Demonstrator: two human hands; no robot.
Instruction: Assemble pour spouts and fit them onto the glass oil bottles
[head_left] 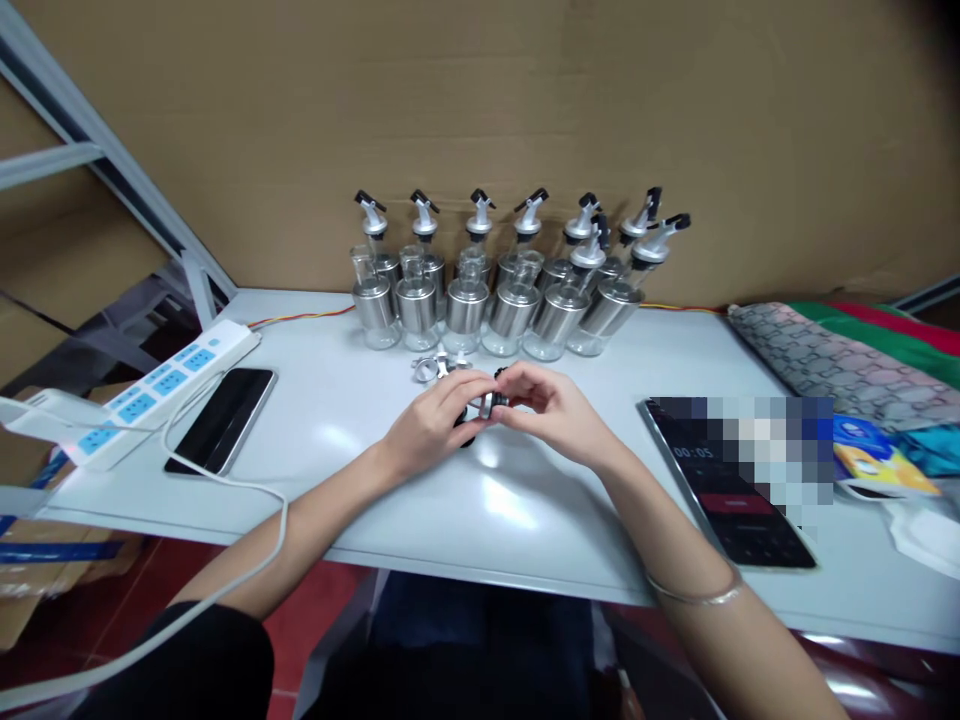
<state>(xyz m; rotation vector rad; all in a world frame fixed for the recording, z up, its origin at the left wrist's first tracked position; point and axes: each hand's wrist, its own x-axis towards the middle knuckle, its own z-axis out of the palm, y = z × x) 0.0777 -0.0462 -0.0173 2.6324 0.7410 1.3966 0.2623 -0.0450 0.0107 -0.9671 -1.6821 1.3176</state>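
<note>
My left hand (pixel 435 420) and my right hand (pixel 547 408) meet above the middle of the table. Between their fingertips is a small silver-and-black pourer spout (pixel 491 403), partly covered by the fingers. Both hands are closed on it, the left around its silver part and the right pinching its black end. Some black shows below my left fingers; I cannot tell whether it belongs to the same piece. Just beyond the hands lie loose silver pourer parts (pixel 441 366). Behind them stand steel-sleeved glass bottles (pixel 466 308) in two rows, several with pourers fitted, others with open necks.
On the left are a white power strip (pixel 169 385), a phone (pixel 223 420) and a white cable (pixel 279 505) crossing over my left forearm. A larger device with a timer (pixel 720 480) lies at the right, near folded cloth (pixel 847 360). Cardboard (pixel 480 100) stands behind the table (pixel 360 510).
</note>
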